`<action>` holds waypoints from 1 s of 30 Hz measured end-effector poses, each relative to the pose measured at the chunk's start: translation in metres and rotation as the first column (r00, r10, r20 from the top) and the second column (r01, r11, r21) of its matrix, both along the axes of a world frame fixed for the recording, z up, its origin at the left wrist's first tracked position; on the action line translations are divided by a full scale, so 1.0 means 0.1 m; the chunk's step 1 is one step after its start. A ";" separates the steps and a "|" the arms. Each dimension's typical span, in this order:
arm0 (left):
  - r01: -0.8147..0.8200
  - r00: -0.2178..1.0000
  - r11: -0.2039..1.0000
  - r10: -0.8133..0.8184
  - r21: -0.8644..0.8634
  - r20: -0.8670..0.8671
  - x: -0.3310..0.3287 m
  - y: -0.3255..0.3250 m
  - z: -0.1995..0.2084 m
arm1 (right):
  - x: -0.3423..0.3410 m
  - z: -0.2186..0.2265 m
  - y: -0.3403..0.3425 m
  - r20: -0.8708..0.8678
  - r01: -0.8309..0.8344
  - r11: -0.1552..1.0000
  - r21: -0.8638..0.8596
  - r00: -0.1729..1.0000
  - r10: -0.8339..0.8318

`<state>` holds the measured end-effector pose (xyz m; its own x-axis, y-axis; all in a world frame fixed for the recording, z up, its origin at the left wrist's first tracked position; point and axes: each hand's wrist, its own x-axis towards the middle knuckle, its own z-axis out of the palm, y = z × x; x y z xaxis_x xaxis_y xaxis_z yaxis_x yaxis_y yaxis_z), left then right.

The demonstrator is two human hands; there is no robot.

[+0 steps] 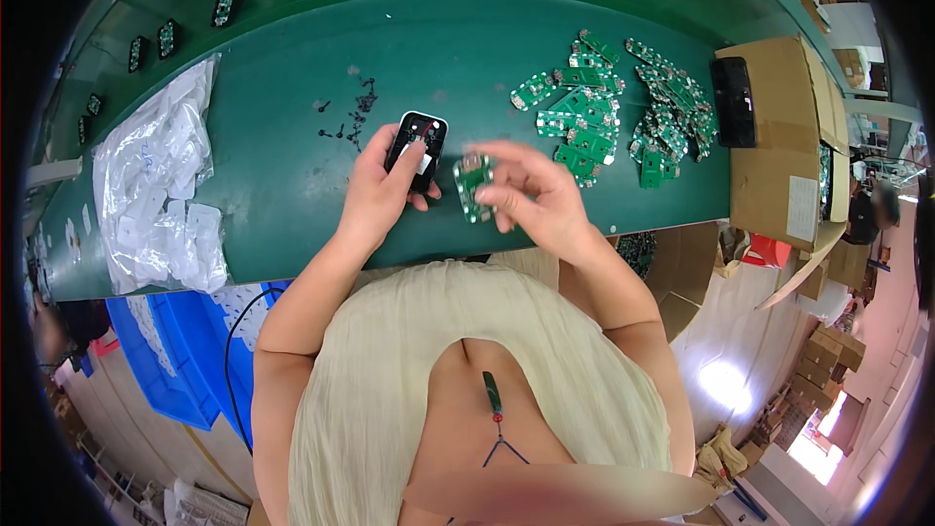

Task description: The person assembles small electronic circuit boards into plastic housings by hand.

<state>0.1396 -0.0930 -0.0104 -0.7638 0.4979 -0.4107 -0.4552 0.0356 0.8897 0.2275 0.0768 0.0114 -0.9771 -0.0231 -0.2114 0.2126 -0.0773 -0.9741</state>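
My left hand (382,183) grips a small black plastic housing (422,127) with a pale rim, its open side up. A red wire and a white piece show inside, and my thumb lies over part of it. Just to the right, my right hand (534,193) pinches a green circuit board (472,187) between thumb and fingers. The board is held apart from the housing. Beyond my right hand, loose green circuit boards (582,112) lie spread on the green table, with a denser pile of boards (672,102) farther right. Small black parts (358,112) are scattered behind the housing.
Clear plastic bags of white parts (161,185) cover the table's left end. A cardboard box (774,136) stands at the right, a black device (733,102) against it. Blue bins (180,370) sit below the left edge. Several filled black housings (227,5) line the far left.
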 end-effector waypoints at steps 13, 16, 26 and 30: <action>0.039 0.999 0.999 -0.039 0.010 -0.020 0.04 0.01 0.05 | -0.37 0.03 -0.15 -0.347 0.137 0.954 0.266 0.937 -0.037; 0.048 0.999 0.999 -0.048 0.003 -0.015 0.03 0.01 0.06 | -0.40 0.03 -0.12 -0.375 0.164 0.957 0.240 0.925 -0.064; 0.105 0.994 0.994 -0.104 0.027 -0.027 0.04 -0.02 0.09 | -0.42 0.06 -0.08 -0.288 0.097 0.956 0.277 0.957 -0.014; 0.129 0.990 0.988 -0.134 0.078 0.052 0.04 -0.04 0.18 | -0.40 0.05 -0.12 -0.284 0.164 0.944 0.285 0.955 -0.080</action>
